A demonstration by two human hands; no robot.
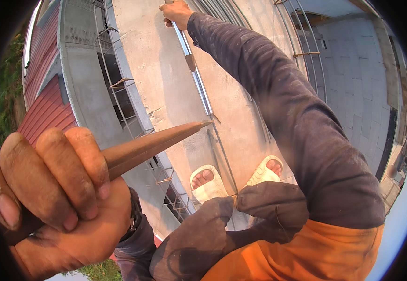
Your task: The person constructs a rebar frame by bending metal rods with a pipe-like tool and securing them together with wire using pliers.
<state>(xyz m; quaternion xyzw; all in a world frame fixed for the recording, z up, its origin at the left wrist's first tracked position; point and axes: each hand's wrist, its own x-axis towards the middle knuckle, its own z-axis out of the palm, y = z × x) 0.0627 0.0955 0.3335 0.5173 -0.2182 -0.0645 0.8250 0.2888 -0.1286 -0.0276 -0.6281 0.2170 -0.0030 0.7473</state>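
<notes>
Close to the camera, my left hand (59,196) is wrapped around a tapered brown bar (154,145), rusty-looking, whose narrow tip points right across the view. Its other end passes under my fingers toward the picture's rim. My right hand (177,13), arm stretched far forward, grips the upper end of a shiny metal tube or strip (200,86), cut off by the top edge. That piece slants down over the concrete slab (175,87). From near its lower end a thin steel rod (224,158) runs back between my feet.
My feet in pale slides (208,188) stand on the slab. Several long steel bars (221,12) lie beyond my right hand. Tied rebar cages (119,84) line the left edge, with a drop beside them; another cage (307,54) stands right. A red corrugated roof (49,109) lies left.
</notes>
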